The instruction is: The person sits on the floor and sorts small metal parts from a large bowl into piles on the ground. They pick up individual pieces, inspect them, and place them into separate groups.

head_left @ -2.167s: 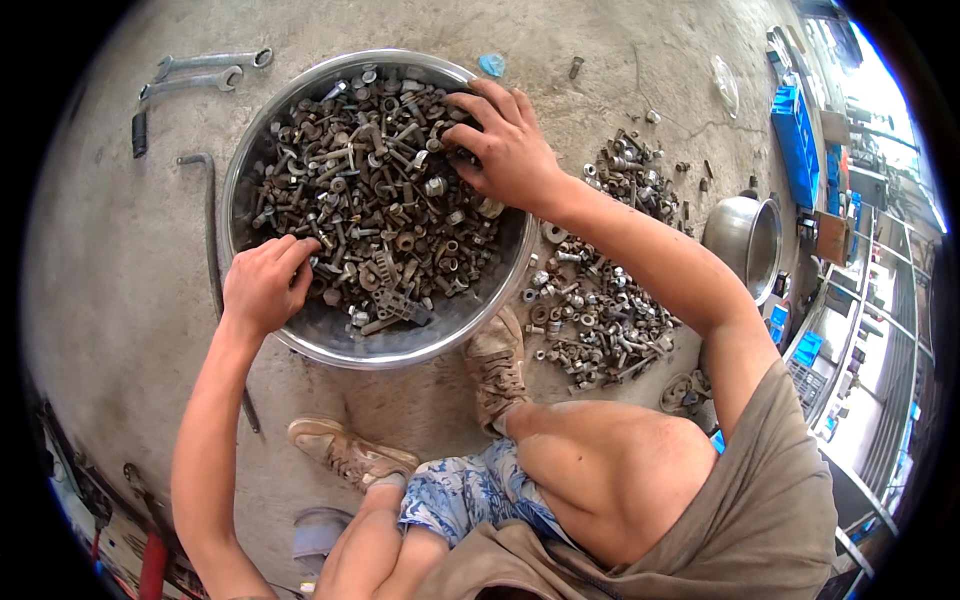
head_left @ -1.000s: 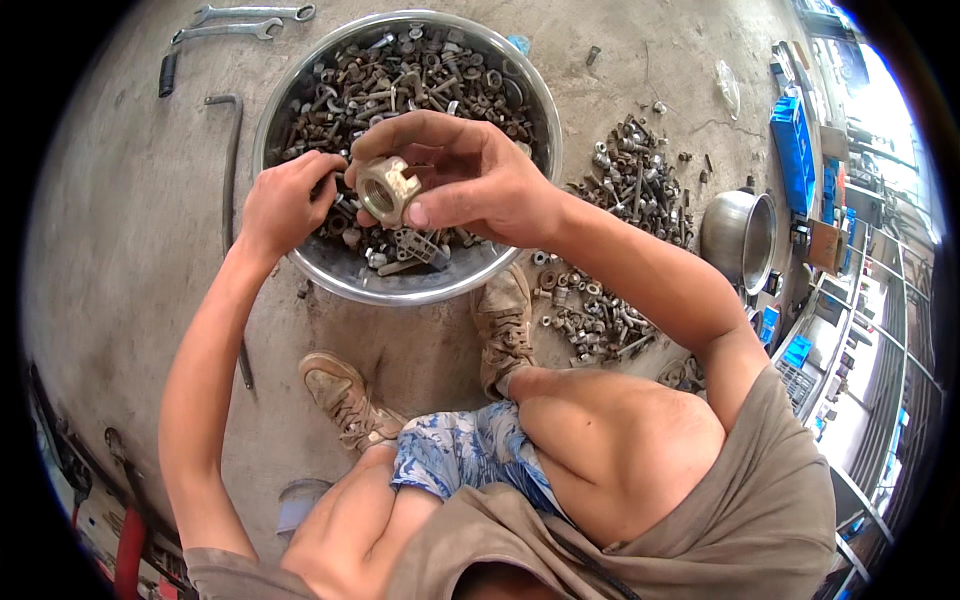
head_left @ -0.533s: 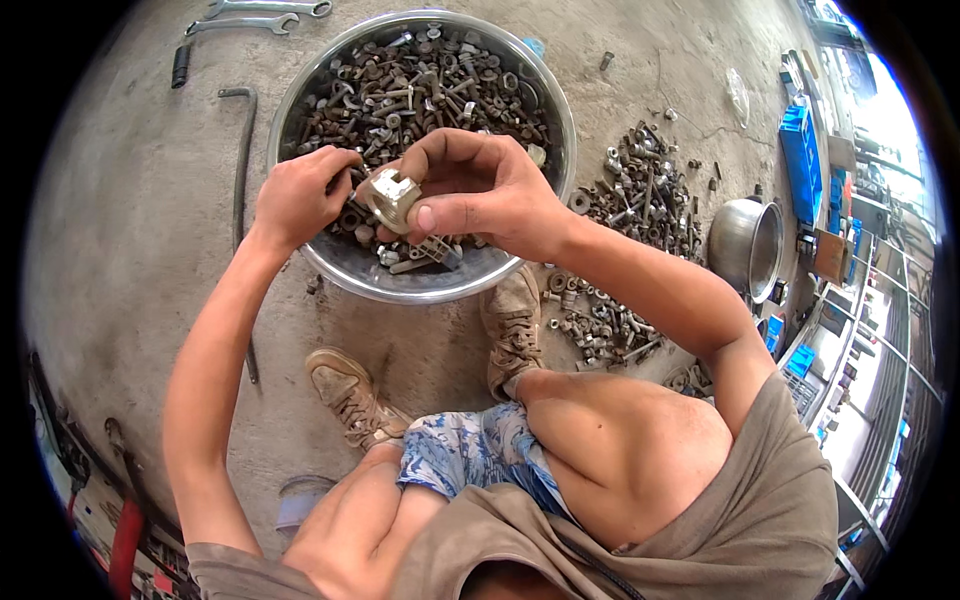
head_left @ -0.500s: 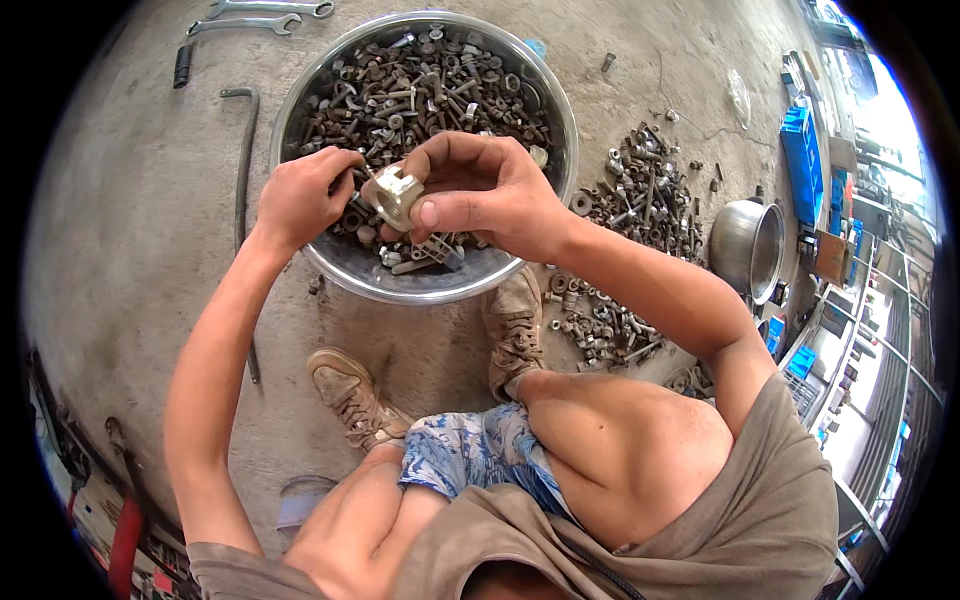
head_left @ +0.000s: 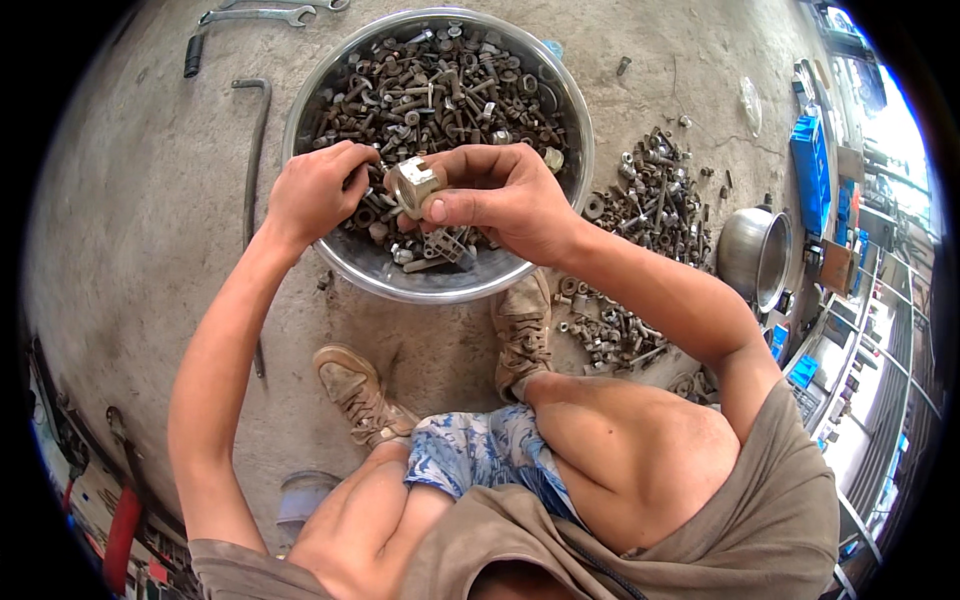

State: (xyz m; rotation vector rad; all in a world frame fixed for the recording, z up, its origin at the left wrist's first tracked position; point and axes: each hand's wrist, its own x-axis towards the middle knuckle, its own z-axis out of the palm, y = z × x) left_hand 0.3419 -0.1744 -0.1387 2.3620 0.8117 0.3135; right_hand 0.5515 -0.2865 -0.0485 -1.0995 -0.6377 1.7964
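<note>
A large silvery castle nut (head_left: 415, 184) is pinched between the thumb and fingers of my right hand (head_left: 510, 198), its threaded bore and slotted rim showing. Just left of it, my left hand (head_left: 322, 190) is closed with fingers curled; what they hold, if anything, is hidden. Both hands are over the near part of a wide steel bowl (head_left: 440, 297). Inside the bowl lies a heap of bolts and nuts (head_left: 440, 90), many of them dark and rusty. A small slotted metal piece (head_left: 447, 245) rests among them below my right hand.
Right of the bowl, a pile of loose bolts and nuts (head_left: 655, 205) spreads over the concrete floor. Beyond it sit a steel pot (head_left: 745, 255) and a blue bin (head_left: 810, 170). A bent bar (head_left: 255, 165) and wrenches (head_left: 260, 17) lie to the left.
The castle nut has been turned in my right hand, so its threaded bore now shows more clearly. My left hand stays close beside it. The whole view has shifted slightly.
</note>
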